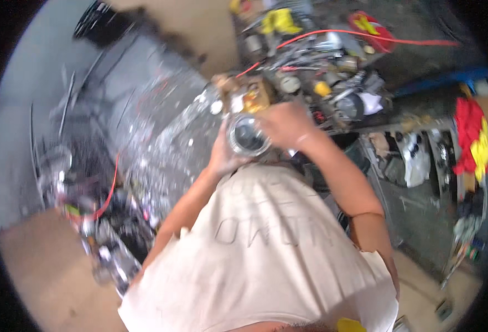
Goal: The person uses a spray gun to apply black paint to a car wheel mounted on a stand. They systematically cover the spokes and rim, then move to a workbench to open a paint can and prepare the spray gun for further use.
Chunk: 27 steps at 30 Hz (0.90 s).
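A round, shiny metal part (248, 134) with a bright rim and a dark inside is held in front of my chest. My left hand (222, 150) wraps around its left side. At the right edge of the rim, my right hand (287, 124) has its fingers curled inward. Blur hides whether those fingers grip the rim or some small thing. Just beyond the part sits an open cardboard box (260, 93) with yellowish items inside.
Tools and metal parts (316, 58) crowd the bench beyond my right hand. An orange hose (332, 31) crosses them toward a red basin (374, 36). Right of me is an open compartment with a clear plastic bag (415, 163). Clutter (117, 243) lies at lower left.
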{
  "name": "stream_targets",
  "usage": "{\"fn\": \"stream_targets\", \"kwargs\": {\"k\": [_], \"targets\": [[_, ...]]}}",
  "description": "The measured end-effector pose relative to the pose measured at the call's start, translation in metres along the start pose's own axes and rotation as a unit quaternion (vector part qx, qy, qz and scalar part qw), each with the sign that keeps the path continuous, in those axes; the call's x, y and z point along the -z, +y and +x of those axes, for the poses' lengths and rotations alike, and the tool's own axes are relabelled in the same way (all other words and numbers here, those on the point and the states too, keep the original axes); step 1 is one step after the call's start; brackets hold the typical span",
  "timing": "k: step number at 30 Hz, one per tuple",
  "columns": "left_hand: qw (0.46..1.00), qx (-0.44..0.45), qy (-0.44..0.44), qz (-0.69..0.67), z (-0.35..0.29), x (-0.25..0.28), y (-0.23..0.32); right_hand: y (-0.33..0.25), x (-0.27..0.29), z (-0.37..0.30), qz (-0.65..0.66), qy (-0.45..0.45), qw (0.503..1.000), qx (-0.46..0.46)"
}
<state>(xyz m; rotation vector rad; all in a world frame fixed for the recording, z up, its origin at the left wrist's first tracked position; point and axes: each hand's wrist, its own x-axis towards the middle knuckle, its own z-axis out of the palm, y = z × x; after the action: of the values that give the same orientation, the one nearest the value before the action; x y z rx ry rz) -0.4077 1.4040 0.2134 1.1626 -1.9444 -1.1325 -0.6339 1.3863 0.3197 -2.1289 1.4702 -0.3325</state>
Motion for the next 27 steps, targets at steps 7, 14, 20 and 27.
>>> {"fn": "stream_targets", "kwargs": {"k": [7, 14, 20, 27], "targets": [[0.999, -0.009, 0.015, -0.039, -0.018, -0.003, -0.04, -0.019, 0.004, -0.001, 0.067, -0.078, 0.993, 0.06], [0.997, -0.049, 0.061, -0.025, -0.02, -0.002, -0.032, -0.006, -0.013, -0.002, 0.136, -0.031, 0.978, 0.153], [0.996, -0.067, 0.056, 0.025, -0.022, 0.004, -0.032, 0.001, -0.002, -0.002, 0.078, 0.071, 0.985, 0.134], [0.984, -0.125, 0.068, 0.11, -0.012, 0.006, -0.037, 0.005, -0.004, -0.017, 0.061, 0.108, 0.986, 0.114]]}}
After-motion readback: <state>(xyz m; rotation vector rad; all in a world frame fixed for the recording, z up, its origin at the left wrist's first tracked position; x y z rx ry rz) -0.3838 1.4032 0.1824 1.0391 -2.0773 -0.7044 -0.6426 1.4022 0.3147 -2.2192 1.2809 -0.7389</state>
